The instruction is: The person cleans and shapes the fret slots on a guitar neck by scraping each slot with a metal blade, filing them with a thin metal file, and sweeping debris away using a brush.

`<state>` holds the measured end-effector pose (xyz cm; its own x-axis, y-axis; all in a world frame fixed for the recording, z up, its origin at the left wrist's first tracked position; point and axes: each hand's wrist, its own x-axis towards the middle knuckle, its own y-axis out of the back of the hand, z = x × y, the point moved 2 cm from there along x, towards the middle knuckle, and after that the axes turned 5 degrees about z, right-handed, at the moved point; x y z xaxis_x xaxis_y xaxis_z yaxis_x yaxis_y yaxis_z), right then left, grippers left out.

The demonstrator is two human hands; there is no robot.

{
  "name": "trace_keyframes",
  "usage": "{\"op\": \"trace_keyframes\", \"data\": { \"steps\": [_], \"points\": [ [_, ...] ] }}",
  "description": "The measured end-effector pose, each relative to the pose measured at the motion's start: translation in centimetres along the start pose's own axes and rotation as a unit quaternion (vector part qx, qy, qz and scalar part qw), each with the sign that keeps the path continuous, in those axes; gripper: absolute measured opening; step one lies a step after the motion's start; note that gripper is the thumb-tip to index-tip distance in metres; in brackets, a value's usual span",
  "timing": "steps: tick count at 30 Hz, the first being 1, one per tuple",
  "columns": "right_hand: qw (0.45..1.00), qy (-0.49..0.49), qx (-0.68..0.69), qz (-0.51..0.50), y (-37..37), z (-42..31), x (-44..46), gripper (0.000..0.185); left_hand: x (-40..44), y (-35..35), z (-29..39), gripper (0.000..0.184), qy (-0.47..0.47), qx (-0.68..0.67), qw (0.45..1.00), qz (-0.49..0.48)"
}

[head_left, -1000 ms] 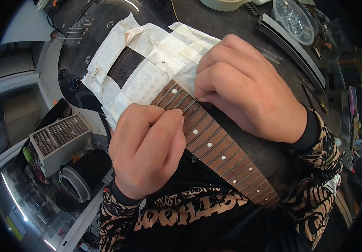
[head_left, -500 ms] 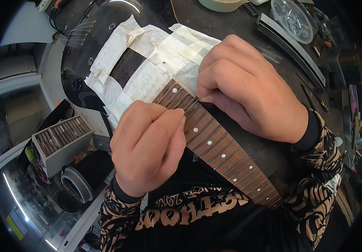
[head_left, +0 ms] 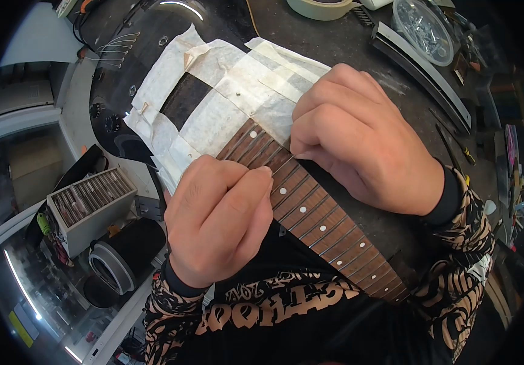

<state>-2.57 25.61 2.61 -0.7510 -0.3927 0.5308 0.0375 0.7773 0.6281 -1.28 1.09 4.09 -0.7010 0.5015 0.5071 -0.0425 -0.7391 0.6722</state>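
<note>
A dark wooden guitar fretboard (head_left: 316,210) with white dots and metal frets runs diagonally from the masked guitar body towards my lap. White masking tape (head_left: 237,79) covers the body around a dark rectangular gap. My left hand (head_left: 219,219), its fingers pinched together, rests at the near edge of the fretboard. Across from it, my right hand (head_left: 365,140) is also closed, its fingertips at the far edge. Both seem to pinch something thin along a fret, too small to make out. The glossy black guitar body (head_left: 119,91) shows beyond the tape.
A clear tub of small metal parts (head_left: 423,30), a tape roll (head_left: 322,7) and a long curved grey bar (head_left: 423,76) lie on the dark bench. Screwdrivers (head_left: 465,149) are at the right. A box of slotted pieces (head_left: 91,204) and a black container (head_left: 125,255) stand at the left.
Both hands have moved slightly down the fretboard, towards my body, staying pinched at its two edges. The view has shifted a little.
</note>
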Motion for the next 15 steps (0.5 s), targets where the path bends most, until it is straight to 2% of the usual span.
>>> {"op": "trace_keyframes", "data": {
  "steps": [8,15],
  "points": [
    [1.000,0.009,0.004,0.017,-0.63,0.61,0.51,0.032,0.10,-0.06,-0.20,0.039,0.012,0.017,1.000,0.012],
    [1.000,-0.008,-0.005,-0.007,-0.01,-0.07,-0.02,0.032,-0.07,-0.02,-0.02,0.039,-0.010,0.008,1.000,-0.003]
  ]
}}
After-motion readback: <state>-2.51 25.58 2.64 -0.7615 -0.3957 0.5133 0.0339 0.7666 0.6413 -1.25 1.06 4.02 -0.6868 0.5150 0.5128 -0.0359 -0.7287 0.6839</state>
